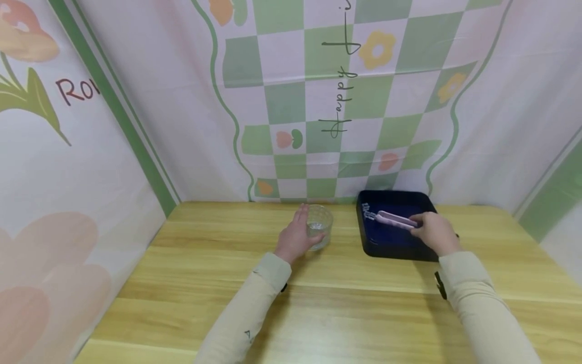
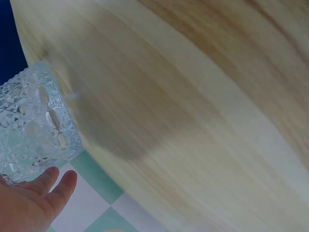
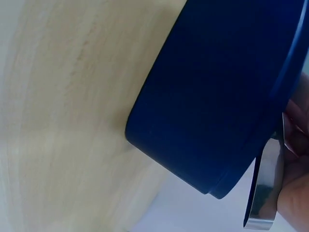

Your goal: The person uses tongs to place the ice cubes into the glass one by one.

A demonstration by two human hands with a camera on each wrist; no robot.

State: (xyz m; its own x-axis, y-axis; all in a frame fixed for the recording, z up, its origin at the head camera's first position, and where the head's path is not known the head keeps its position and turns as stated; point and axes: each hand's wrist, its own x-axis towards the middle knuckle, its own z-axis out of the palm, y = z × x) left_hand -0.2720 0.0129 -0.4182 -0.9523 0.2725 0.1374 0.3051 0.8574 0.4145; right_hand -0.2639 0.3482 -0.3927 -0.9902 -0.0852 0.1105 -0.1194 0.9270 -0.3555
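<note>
My left hand (image 1: 295, 237) is at the side of a clear patterned glass (image 1: 320, 222), its thumb across the near side and its fingers along the far left. In the left wrist view, the cut pattern of the glass (image 2: 38, 116) shows beside the fingertips (image 2: 63, 186). My right hand (image 1: 434, 231) pinches metal tongs (image 1: 395, 220) above a dark blue tray (image 1: 386, 246). The tips of the tongs point left, near small pale pieces (image 1: 369, 212) by the tray's left wall; whether they grip any cannot be told. A curved metal end of the tongs (image 3: 267, 186) shows beside the right thumb.
The tray and glass stand toward the back of a wooden table (image 1: 327, 313), the glass left of the tray. Behind the table's back edge hangs a checked, flowered cloth (image 1: 286, 167). Another printed cloth (image 1: 68, 202) hangs on the left.
</note>
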